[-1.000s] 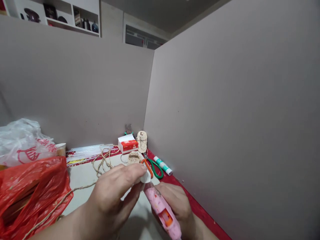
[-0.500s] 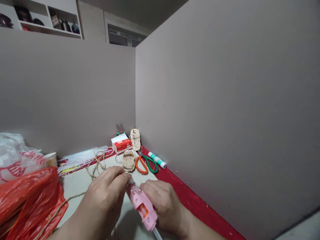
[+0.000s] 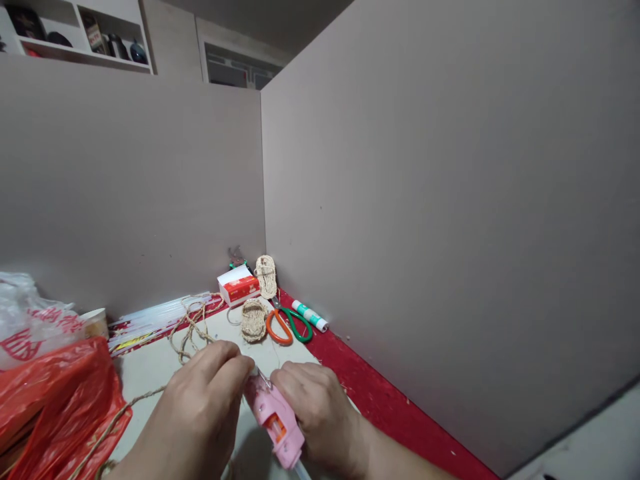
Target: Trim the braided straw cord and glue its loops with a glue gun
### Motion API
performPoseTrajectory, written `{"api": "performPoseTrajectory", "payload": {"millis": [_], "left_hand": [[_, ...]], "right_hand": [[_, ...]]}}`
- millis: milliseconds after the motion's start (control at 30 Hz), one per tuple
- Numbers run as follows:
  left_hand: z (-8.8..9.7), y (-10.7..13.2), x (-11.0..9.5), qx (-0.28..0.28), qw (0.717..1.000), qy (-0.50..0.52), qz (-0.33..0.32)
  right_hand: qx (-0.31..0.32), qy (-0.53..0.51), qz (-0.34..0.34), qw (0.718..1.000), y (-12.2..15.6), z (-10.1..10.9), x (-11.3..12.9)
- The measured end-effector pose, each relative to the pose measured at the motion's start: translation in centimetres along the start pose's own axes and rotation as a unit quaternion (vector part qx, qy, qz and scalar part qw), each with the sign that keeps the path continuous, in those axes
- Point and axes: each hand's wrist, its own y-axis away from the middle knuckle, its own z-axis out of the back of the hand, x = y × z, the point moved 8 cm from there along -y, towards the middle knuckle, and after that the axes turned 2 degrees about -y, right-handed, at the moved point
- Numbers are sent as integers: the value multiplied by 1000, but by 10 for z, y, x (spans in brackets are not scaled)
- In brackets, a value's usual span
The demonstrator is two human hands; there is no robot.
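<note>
My right hand (image 3: pixel 320 403) is closed around the pink glue gun (image 3: pixel 285 437), which tilts with its nozzle up and to the left. A clear glue stick (image 3: pixel 301 471) comes out of its rear end. At the nozzle, my left hand (image 3: pixel 207 393) is closed in a pinch; whatever its fingers hold is hidden behind them. Beyond the hands lies a small woven straw slipper (image 3: pixel 255 320). A second slipper (image 3: pixel 266 277) leans near the corner of the partitions. Scissors (image 3: pixel 289 325) with one orange and one green handle lie beside the nearer slipper.
Jute rope (image 3: pixel 193 327) lies in loops on the pale board (image 3: pixel 145 363). A red-and-white box (image 3: pixel 239 287), a green-and-white roll (image 3: pixel 310 316) and several glue sticks (image 3: pixel 163 312) line the back. A red plastic bag (image 3: pixel 75 393) and paper cup (image 3: pixel 95 325) stand left. Grey partitions (image 3: pixel 425 200) enclose the table.
The view has turned slightly, so the scene sits a little further left. Both hands and the glue gun keep nearly the same pose, with the nozzle still by the left fingers.
</note>
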Motion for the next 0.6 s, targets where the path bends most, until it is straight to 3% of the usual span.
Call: {"api": "performPoseTrajectory", "payload": {"millis": [300,500,600], "left_hand": [[-2,6,-7,5,1000,27,-9],[0,-4,-11,99,984,146,14],[7,-6,-20,143,960,239,-27]], "right_hand": [[21,-1,-24,999,1,-6,-3],[0,9,-17,1000,0,-3,-3],[-36,-15,-29,999,-2,6,-10]]}}
